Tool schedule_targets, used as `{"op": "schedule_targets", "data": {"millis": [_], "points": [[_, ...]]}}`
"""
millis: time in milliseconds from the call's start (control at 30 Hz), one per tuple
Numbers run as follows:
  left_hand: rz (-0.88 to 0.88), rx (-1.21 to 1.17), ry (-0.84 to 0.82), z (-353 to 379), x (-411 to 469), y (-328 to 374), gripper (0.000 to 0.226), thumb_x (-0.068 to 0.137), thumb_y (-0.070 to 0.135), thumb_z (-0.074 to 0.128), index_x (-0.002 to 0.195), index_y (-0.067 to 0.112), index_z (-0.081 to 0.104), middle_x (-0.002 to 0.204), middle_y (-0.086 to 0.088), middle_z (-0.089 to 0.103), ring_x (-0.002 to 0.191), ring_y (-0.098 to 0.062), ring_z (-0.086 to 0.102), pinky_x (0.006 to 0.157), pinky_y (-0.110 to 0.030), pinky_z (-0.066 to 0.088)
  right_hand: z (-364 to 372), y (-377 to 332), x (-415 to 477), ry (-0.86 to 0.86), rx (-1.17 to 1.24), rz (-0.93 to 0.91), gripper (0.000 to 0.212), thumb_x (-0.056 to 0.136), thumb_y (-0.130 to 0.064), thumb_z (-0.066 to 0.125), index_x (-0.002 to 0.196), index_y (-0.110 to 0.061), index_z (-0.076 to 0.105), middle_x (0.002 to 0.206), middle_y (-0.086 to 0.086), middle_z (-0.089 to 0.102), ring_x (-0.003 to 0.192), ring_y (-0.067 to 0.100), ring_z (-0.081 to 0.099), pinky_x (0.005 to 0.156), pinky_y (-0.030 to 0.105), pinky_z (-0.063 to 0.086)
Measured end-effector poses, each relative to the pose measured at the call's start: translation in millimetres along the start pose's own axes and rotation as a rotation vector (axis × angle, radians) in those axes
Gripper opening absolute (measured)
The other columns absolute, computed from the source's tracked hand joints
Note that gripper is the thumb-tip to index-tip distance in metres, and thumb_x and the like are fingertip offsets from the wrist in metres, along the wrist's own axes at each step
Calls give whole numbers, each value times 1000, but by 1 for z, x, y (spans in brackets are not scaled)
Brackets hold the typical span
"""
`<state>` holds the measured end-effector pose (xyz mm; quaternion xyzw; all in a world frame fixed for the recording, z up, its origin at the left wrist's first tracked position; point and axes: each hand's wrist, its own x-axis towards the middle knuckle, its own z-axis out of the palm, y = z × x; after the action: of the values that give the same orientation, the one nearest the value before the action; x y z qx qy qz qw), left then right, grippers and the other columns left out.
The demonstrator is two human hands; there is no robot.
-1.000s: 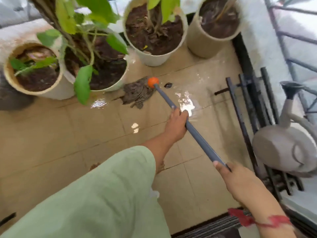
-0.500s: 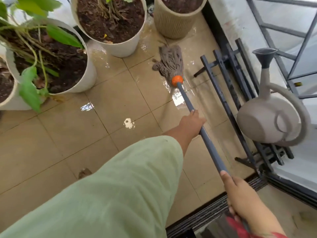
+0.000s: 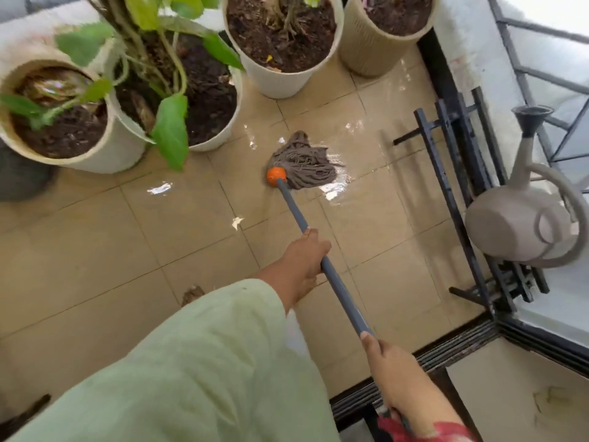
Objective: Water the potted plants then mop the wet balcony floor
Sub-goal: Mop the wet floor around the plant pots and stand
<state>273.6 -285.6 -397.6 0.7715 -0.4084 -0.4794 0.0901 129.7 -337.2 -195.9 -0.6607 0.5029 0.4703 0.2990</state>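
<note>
Two hands grip the grey mop handle (image 3: 341, 291). At lower right, the right hand (image 3: 398, 381) curls its fingers round the near end. At mid-frame, the left hand (image 3: 302, 260) wraps it further along. Beyond, the mop head (image 3: 306, 165) lies on the wet floor (image 3: 159, 250), below the potted plants (image 3: 280, 87) along the top edge.

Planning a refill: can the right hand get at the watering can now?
Probably not at once: the right hand grips the mop handle and must let go first. Otherwise the way looks free to the can on the rack.
</note>
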Motion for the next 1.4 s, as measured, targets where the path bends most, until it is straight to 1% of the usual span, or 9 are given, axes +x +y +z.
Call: {"op": "schedule_targets", "data": {"millis": [200,400,500,633,833,967,1067,1233,1400], "points": [[-210,-129,-19,15,-105,-101,41,91,23,58,128,10,46,145,-25,19,136,-42,28,107,-41,38,55,-69,-36,-97,-278,-165,51,100,-47,25,110,-10,59,108,12,65,104,28,60,75,30,42],[-530,-307,52,49,-206,-207,35,88,19,57,122,13,50,141,-20,25,124,-36,44,105,-40,40,125,-157,-52,-125,-542,-353,49,99,-45,27,121,-8,50,123,13,57,106,28,58,74,28,37],[-655,-413,130,73,-248,-250,34,90,23,57,121,12,50,135,-20,31,118,-39,46,102,-41,41,161,-199,-60,-159,-717,-444,49,101,-42,27,124,-8,53,123,15,57,110,32,57,85,32,44],[-749,-490,256,100,-279,-271,34,87,20,60,116,5,51,123,-21,39,111,-38,47,96,-39,42,182,-230,-61,-134,-936,-534,48,100,-45,28,122,-11,54,121,12,60,111,28,56,77,32,36],[-815,-654,515,84,-249,-244,17,90,14,56,104,7,51,133,-22,35,127,-42,34,97,-44,41,150,-238,-55,-27,-984,-566,48,98,-49,31,119,-13,56,112,10,62,100,26,60,74,31,42],[-778,-619,585,53,-201,-228,22,93,20,56,111,8,51,136,-21,33,133,-39,30,102,-43,40,105,-226,-39,39,-906,-557,47,97,-51,31,111,-15,57,95,7,62,86,24,58,66,29,39],[-690,-565,536,29,-166,-206,24,94,19,53,116,8,49,138,-21,32,135,-40,26,104,-44,38,70,-206,-25,58,-814,-509,44,97,-51,31,101,-15,56,77,1,54,72,20,52,55,29,34],[-528,-478,420,5,-90,-128,31,93,15,50,123,8,48,147,-25,23,142,-42,13,112,-44,27,-8,-137,-2,62,-633,-401,42,97,-51,31,88,-17,52,77,2,54,79,24,53,67,30,37],[-404,-406,319,-11,-8,-31,31,94,11,49,124,9,45,152,-25,13,145,-40,5,111,-44,28,-80,-58,25,66,-472,-298,44,98,-50,29,84,-15,51,71,-1,51,63,10,46,51,24,30]]}}
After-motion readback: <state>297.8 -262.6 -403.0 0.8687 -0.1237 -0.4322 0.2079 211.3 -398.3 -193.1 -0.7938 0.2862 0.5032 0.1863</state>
